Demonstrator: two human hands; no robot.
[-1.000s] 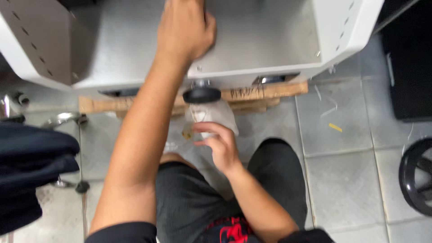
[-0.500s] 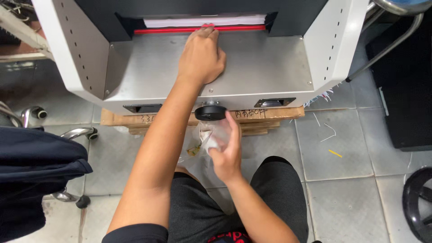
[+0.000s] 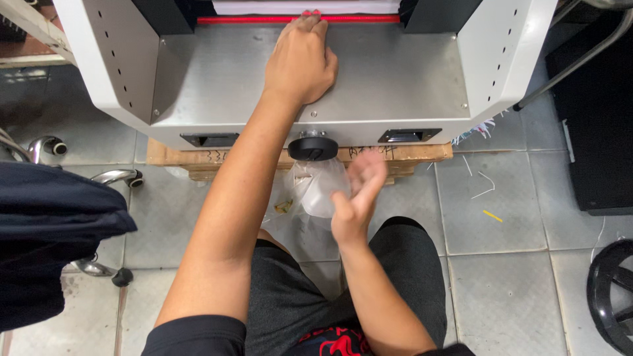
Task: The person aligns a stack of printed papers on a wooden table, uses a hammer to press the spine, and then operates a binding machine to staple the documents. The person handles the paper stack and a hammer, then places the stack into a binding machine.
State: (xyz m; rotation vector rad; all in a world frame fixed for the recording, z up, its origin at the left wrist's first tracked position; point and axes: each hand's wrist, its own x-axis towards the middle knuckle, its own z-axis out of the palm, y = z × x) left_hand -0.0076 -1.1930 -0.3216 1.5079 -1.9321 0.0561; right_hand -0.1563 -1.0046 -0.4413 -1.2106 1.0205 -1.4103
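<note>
My left hand (image 3: 300,62) lies flat on the steel bed (image 3: 402,79) of a grey cutting machine. Its fingertips touch the red strip (image 3: 244,20) below a white paper stack (image 3: 264,6). My right hand (image 3: 356,198) is lower down, blurred and open with its palm up. It sits beside a clear plastic bag (image 3: 315,191) that hangs under a black round knob (image 3: 313,146) on the machine's front. It holds nothing. My knees in dark shorts (image 3: 395,264) are below.
The machine stands on a wooden pallet (image 3: 171,157) over grey floor tiles. Dark cloth (image 3: 53,224) and chrome chair legs (image 3: 115,177) are at the left. A black cabinet (image 3: 600,132) and a black wheel (image 3: 613,296) are at the right. Paper scraps (image 3: 491,215) lie on the floor.
My right hand has come off the knob and bag, opened, and moved slightly right. My left hand has stayed at the red strip while the view tilted up.
</note>
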